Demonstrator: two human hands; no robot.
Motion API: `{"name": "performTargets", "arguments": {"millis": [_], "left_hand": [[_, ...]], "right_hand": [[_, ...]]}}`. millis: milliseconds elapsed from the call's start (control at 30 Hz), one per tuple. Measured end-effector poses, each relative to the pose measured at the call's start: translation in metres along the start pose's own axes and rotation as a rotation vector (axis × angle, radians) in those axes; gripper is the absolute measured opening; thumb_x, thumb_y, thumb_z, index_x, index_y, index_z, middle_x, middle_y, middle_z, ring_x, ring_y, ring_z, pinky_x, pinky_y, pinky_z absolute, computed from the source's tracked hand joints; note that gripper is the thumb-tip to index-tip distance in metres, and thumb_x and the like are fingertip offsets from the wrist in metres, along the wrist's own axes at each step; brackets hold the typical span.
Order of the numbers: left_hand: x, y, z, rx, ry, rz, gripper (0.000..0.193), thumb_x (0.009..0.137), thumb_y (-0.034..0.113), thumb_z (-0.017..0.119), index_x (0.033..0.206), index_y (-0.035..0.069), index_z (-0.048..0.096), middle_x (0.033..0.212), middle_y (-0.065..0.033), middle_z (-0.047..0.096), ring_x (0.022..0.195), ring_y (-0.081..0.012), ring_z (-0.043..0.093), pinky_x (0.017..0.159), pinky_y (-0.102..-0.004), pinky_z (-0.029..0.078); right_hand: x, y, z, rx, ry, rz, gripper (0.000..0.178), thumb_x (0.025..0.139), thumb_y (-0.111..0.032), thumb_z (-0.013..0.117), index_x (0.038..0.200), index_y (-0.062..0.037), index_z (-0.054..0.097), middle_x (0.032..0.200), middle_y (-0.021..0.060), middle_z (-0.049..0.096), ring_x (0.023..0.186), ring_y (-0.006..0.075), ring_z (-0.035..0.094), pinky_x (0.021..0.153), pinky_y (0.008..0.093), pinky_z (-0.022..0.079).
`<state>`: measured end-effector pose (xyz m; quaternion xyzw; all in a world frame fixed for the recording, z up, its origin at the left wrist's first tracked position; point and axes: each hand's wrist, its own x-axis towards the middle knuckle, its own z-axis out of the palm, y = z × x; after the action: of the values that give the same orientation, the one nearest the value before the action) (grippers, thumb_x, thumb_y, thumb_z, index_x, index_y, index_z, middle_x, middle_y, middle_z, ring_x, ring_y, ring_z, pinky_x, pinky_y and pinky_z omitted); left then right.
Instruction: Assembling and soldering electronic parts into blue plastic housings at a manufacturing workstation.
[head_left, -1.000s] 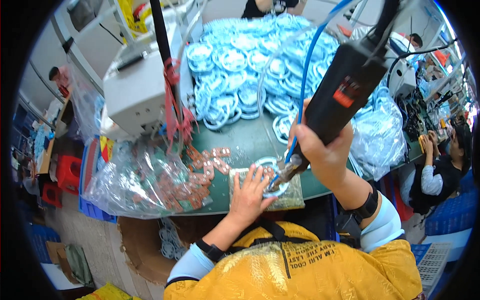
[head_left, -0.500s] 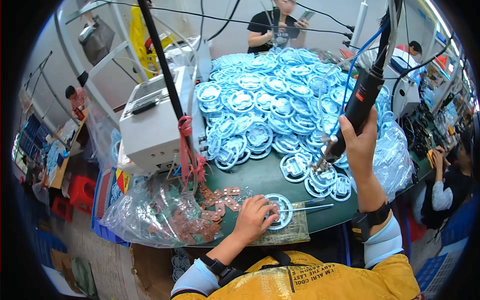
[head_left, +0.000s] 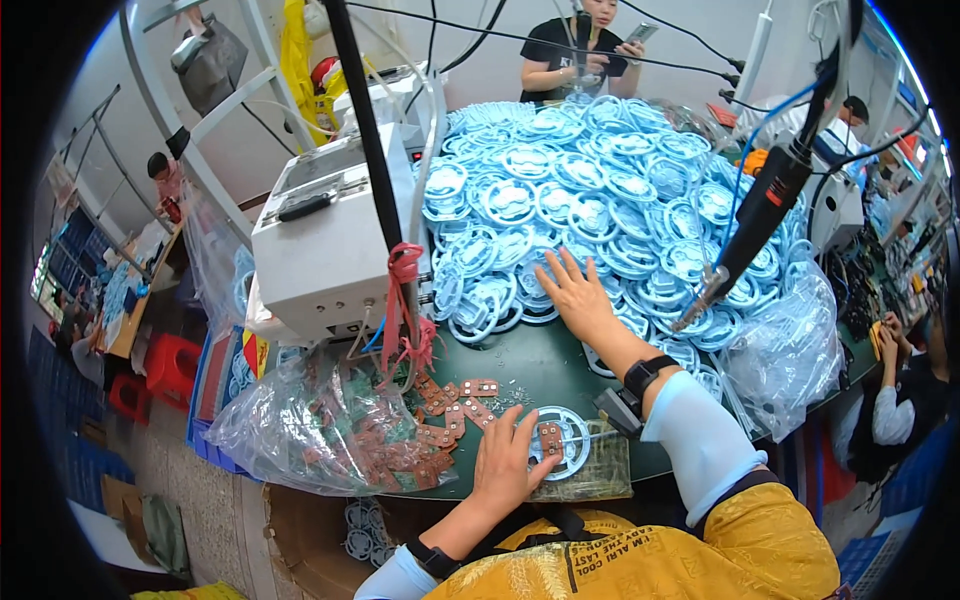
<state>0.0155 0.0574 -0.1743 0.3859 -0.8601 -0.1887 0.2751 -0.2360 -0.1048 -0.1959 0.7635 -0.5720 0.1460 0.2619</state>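
Note:
A light blue round plastic part (head_left: 576,456) lies on a flat, worn pad (head_left: 604,474) at the table's near edge. On it sits a small brown circuit board (head_left: 549,438). My left hand (head_left: 503,458) rests at the part's left side, fingers apart and thumb over its lower rim. Stretched forward, my right hand (head_left: 580,300) is open, its spread fingers at the near side of a big heap of like blue parts (head_left: 555,205). To its right a black electric screwdriver (head_left: 768,205) hangs tilted, out of my hand.
Brown circuit boards (head_left: 437,436) spill from a clear plastic bag (head_left: 300,430) at the left. Behind stands a white machine box (head_left: 325,250) beside a dark pole with pink ties (head_left: 404,265). A clear bag (head_left: 785,345) lies right of the heap. A person (head_left: 570,60) sits beyond it.
My right hand has let go of the electric screwdriver and reached left to the heap. My left hand has shifted slightly left on the part, uncovering the brown board.

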Motion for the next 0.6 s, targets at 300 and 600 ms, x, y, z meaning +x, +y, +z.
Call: {"name": "performTargets", "arguments": {"millis": [300,600], "left_hand": [[-0.01,-0.006,-0.006,-0.217,-0.099,-0.271,0.071,0.077,0.019,0.08,0.136,0.001,0.046,0.116,-0.0195,0.052,0.103,-0.0378,0.059,0.085,-0.0423,0.051],[-0.023,-0.008,0.006,-0.689,-0.177,-0.497,0.053,0.09,0.005,0.064,0.139,-0.003,0.046,0.072,-0.005,0.059,0.053,-0.0089,0.055,0.048,-0.0262,0.044]], "right_hand": [[-0.038,-0.043,-0.079,0.608,0.217,0.365,0.025,0.084,-0.006,0.067,0.108,0.0011,0.067,0.113,0.0146,0.062,0.105,0.0283,0.059,0.089,0.0397,0.046],[-0.129,-0.08,-0.145,1.573,-0.161,1.17,0.02,0.093,-0.015,0.065,0.08,-0.0039,0.054,0.075,-0.0012,0.058,0.066,0.0063,0.052,0.057,0.0245,0.042]]}}
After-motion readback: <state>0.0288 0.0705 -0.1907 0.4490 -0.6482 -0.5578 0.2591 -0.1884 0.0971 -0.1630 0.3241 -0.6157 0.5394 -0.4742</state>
